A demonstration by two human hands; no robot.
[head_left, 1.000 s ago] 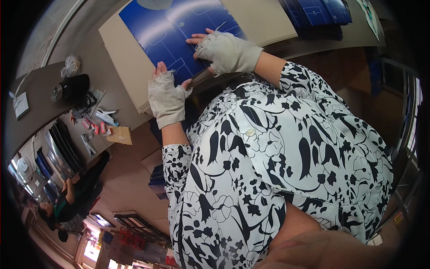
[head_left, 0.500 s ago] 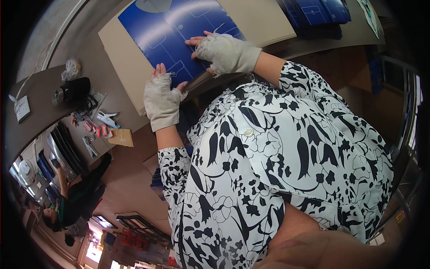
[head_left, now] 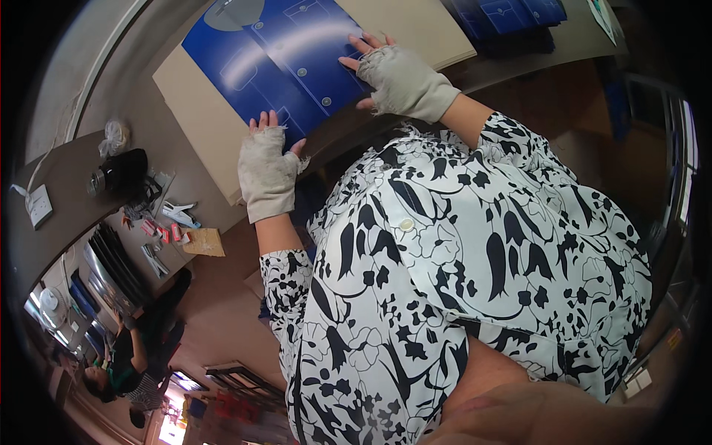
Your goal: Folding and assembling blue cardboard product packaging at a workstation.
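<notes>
A glossy blue printed sheet (head_left: 274, 55), with a jacket design of pockets and round buttons, lies on a stack of beige board (head_left: 194, 111). My left hand (head_left: 267, 167), in a worn off-white fingerless glove, rests at the sheet's near left edge, fingers stretched and thumb apart. At the right edge lies my right hand (head_left: 404, 81), gloved alike, its spread fingertips over the sheet's border. Neither hand grips anything. The sheet's far end runs out of the picture at the top.
More blue printed pieces (head_left: 512, 18) are stacked at the right. Left stand a dark jar (head_left: 119, 172), a plastic bag (head_left: 115, 137), clips (head_left: 180, 213) and a cardboard piece (head_left: 202, 242). A co-worker (head_left: 130, 348) works at dark curved panels (head_left: 115, 267) beyond.
My right hand has slid from the sheet's middle out to its right edge, uncovering printed buttons. My left hand stays at the left edge. The view has shifted slightly.
</notes>
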